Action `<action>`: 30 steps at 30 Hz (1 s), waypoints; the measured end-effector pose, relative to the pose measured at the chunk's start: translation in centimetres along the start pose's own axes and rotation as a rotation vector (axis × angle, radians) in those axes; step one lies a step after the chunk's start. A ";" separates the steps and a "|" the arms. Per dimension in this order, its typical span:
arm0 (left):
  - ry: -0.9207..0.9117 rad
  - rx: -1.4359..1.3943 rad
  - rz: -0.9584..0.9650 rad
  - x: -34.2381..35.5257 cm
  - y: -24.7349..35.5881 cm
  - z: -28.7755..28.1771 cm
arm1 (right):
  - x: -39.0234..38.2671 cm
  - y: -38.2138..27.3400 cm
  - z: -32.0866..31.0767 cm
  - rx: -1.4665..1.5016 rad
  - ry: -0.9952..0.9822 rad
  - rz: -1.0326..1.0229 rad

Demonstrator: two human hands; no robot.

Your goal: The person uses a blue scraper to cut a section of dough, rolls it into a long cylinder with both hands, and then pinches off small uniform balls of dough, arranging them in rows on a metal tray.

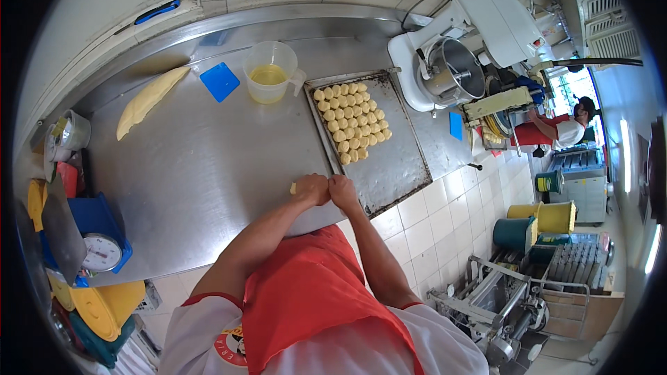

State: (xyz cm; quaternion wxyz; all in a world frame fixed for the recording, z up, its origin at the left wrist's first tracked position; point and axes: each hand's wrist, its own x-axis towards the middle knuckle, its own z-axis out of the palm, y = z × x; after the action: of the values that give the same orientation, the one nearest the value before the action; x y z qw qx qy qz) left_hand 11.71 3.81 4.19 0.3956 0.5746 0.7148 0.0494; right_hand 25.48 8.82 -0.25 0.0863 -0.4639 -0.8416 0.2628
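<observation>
Many dough balls (pixel 352 122) are set on a tray (pixel 397 170) right of centre. Near centre, a dough piece (pixel 293 188) is gripped by the left hand (pixel 314 189); the right hand (pixel 341 192) is held beside it, its grip hidden.

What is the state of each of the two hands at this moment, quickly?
Left hand: closed, holding dough, with one end sticking out.
Right hand: closed; whether it holds anything cannot be told.

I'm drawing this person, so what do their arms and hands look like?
The left hand and right hand wear no gloves. The forearms are bare too, with no watch showing. The short sleeves are white with red edges.
</observation>
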 end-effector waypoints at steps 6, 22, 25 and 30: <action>0.050 -0.244 -0.307 0.6 -4.2 -2.3 | -1.6 0.0 -5.9 0.626 -0.409 0.162; 0.143 -0.437 0.022 -0.4 -5.4 2.1 | 3.4 5.5 -4.2 0.148 0.351 0.056; 0.200 -0.463 0.087 -1.3 -5.3 1.7 | 0.6 -2.6 -2.6 0.617 -0.126 0.017; 0.117 -0.459 0.086 -1.9 -5.1 1.2 | -0.2 -4.9 -1.8 0.681 -0.306 0.164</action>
State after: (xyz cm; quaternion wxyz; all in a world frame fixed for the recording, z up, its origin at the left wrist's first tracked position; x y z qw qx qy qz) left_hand 8.51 0.05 1.65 0.4712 0.4958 0.6814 0.2607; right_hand 22.74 7.16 3.81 0.0875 -0.4297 -0.6694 0.5996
